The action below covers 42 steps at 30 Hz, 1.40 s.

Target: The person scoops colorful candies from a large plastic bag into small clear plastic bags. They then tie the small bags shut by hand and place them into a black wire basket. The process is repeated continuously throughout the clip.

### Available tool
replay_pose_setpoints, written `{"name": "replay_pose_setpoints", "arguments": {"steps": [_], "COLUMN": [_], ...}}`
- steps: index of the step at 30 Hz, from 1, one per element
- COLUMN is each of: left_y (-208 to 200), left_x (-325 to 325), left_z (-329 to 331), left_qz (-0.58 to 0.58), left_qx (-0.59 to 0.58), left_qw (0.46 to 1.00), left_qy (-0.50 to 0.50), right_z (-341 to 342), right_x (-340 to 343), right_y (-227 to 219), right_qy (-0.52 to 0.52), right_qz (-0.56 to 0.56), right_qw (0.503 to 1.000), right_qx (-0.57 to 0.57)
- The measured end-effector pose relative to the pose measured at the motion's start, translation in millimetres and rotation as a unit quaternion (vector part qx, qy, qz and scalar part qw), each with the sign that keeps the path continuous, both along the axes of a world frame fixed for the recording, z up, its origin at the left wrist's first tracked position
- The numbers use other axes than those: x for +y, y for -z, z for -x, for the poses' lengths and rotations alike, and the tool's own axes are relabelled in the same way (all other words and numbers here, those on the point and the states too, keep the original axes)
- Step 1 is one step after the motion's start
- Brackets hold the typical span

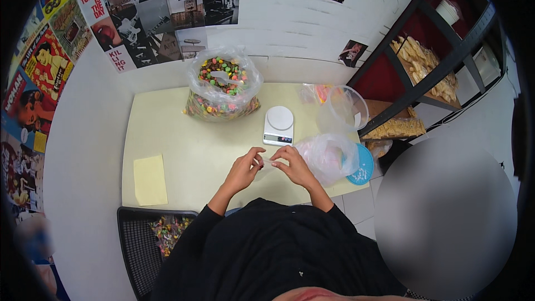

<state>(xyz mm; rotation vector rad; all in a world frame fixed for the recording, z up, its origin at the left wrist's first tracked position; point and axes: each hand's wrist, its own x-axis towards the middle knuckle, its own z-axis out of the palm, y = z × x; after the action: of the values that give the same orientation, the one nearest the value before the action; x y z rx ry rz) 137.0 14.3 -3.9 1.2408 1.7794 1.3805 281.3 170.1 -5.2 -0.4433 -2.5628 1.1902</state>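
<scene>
Over the near edge of the pale yellow table [184, 150], my left hand [243, 170] and my right hand [294, 168] face each other, fingertips pinched. Between them stretches a thin piece of clear plastic [267, 162], gripped from both sides; it is too small and see-through to tell more. Just beyond my hands is a white digital kitchen scale [278, 125] with a bare round plate. To the right of my right hand lies a crumpled translucent plastic bag [327, 159] with something pinkish inside.
A large open clear bag of colourful candies [222, 103] stands at the back, a white scoop [227, 77] inside. A clear tub [344, 108], blue lid [362, 166] and yellow paper [150, 180] share the table. A black crate [135, 245] sits front left, a dark metal shelf [429, 75] right.
</scene>
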Motion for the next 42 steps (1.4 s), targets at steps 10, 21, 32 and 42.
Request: {"name": "replay_pose_setpoints", "arguments": {"steps": [10,21,32,42], "left_y": [8.8,49.5,59.8,52.7], "left_x": [-11.5,0.9,-4.3,-5.6], "left_z": [16.5,8.7,14.6,15.3], "left_qz": [-0.034,0.030,0.037,0.033], "left_qx": [0.224,-0.011,-0.080,0.169], "left_qw": [0.957,0.990,0.987,0.975], "left_qy": [-0.183,-0.135,-0.136,-0.142], "right_z": [37.1,41.3,43.3,43.0], "right_x": [-4.9,-22.9,-28.3,-32.5], "right_y": [3.5,30.6,35.2,53.4], "right_qy": [0.038,0.072,0.053,0.134], "right_qz": [0.098,0.072,0.122,0.201], "right_qw": [0.993,0.995,0.990,0.970], "right_qx": [-0.058,-0.008,-0.039,-0.038]}}
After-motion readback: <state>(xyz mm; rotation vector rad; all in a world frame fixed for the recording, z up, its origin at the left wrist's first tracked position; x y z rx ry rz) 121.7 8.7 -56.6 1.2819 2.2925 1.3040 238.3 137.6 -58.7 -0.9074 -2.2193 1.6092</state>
